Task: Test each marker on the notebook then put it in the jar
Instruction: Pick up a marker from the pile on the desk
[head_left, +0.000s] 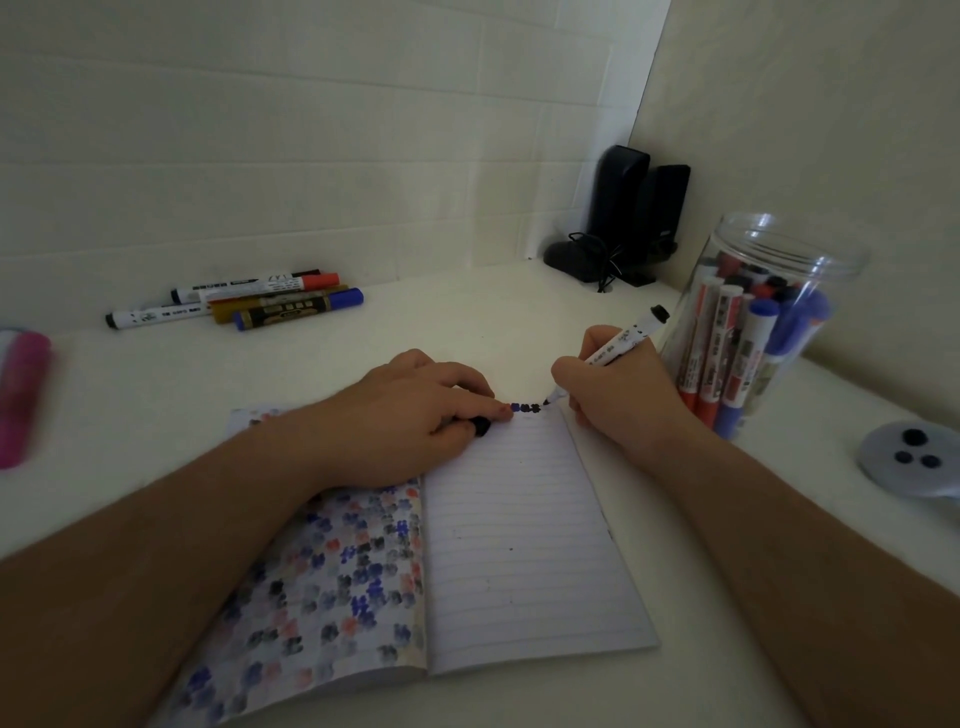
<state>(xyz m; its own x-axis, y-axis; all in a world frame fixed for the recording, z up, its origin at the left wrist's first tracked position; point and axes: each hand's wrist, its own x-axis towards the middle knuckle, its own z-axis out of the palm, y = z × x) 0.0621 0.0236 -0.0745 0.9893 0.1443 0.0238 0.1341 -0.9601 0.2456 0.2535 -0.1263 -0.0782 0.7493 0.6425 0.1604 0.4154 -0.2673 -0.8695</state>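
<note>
An open lined notebook (519, 545) lies on the white desk, its left page covered in coloured blots. My right hand (618, 395) grips a white marker (621, 343) with a black end, its tip touching the top line of the right page beside a short row of dark marks (527, 408). My left hand (415, 415) rests on the notebook's top edge, fingers curled around a black cap (480, 426). A clear plastic jar (758, 322) holding several markers stands to the right of my right hand.
Several markers (249, 301) lie in a pile at the back left by the wall. Black speakers (634, 213) with a cable stand in the back corner. A pink object (21, 395) sits at the left edge, and a grey jar lid (909, 457) at the right.
</note>
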